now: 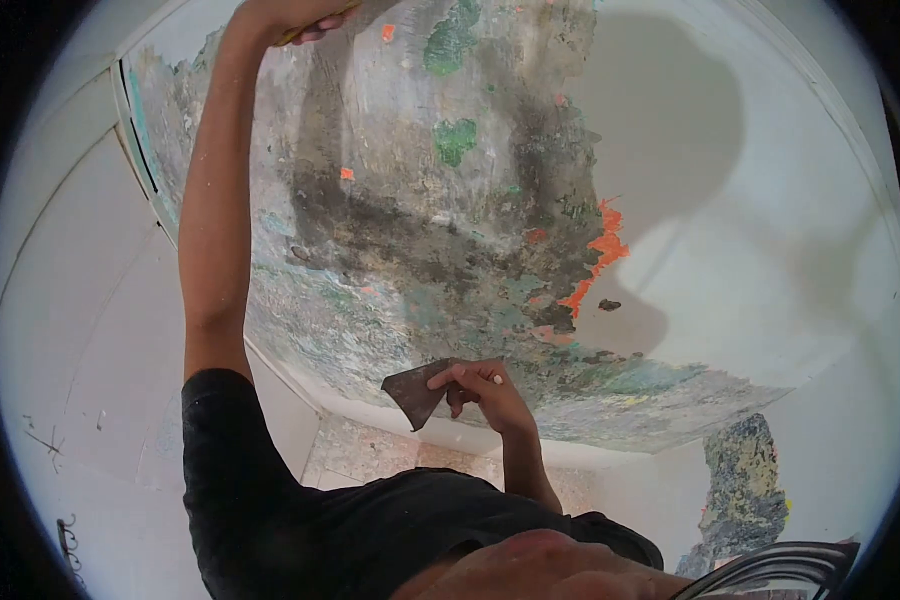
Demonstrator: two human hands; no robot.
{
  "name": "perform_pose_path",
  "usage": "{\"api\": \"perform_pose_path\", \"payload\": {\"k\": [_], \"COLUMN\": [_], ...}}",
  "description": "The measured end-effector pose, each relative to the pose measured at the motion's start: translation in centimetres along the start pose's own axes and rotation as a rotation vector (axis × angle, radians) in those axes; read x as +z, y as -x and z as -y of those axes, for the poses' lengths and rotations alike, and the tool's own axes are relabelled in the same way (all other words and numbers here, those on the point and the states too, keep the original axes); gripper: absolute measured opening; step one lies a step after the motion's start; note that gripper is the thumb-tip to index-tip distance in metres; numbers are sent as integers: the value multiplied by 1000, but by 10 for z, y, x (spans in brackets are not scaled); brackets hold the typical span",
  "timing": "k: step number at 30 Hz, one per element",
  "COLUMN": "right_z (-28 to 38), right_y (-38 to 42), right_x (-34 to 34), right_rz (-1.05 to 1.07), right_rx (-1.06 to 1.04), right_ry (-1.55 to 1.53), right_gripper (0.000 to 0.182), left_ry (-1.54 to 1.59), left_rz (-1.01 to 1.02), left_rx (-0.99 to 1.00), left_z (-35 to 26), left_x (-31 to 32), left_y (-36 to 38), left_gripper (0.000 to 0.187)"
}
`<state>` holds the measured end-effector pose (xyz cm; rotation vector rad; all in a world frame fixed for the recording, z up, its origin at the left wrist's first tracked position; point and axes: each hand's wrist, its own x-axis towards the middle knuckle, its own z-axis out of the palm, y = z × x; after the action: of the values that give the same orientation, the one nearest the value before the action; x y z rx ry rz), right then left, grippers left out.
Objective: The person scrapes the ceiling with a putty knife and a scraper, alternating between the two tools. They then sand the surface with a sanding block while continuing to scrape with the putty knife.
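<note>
My left hand is raised high on the left, at the top edge of the view. Its fingers are closed round a thin thing with a yellow edge, mostly hidden by the hand and the frame's edge. Low in the middle, in front of my chest, my right hand grips a putty knife. The knife's dark, flared blade points left, and a pale handle end shows by the fingers. Behind both hands stands the wall, partly stripped to grey, with green and orange paint patches.
Smooth white paint covers the wall's right side, with shadows across it. A rough bare patch shows at lower right. On the left is a pale panel with a black scribble. A speckled floor lies beyond my chest.
</note>
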<state>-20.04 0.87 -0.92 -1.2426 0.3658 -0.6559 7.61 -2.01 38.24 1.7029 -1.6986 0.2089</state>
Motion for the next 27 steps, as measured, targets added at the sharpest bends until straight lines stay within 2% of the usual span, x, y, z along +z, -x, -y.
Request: {"api": "perform_pose_path", "payload": {"k": [4,5,7,8,9,13,16,19,23,27], "right_z": [-6,-5,-5,-5,-5,-11,-12,-14,-11,-14], "right_y": [-7,-9,-14,-15,-15,-17,-18,-8,5,2], "right_x": [2,3,6,7,6,6,10,8,0,-8], "right_rz": [-17,-23,5,19,33,31,52,24,-9,-18], "right_rx": [7,18,8,3,11,23,30,12,43,62], "right_ry": [-24,-28,-8,2,-6,-26,-22,-10,-40,-42], "right_gripper": [38,37,37,36,36,36,36,38,36,38], "left_ry": [54,-7,18,31,49,428,767,1077,1364,1305], "left_rz": [21,7,63,91,57,104,184,233,74,-77], "left_rx": [-46,-24,53,91,76,174,175,34,-111,37], "left_z": [-20,-23,8,24,29,-8,-24,-7,44,58], "left_x": [14,12,25,37,48,75,91,99,96,100], "left_y": [-1,5,1,1,2,10,12,37,68,80], "left_gripper": [61,54,46,46,61,55,48,38,29,31]}}
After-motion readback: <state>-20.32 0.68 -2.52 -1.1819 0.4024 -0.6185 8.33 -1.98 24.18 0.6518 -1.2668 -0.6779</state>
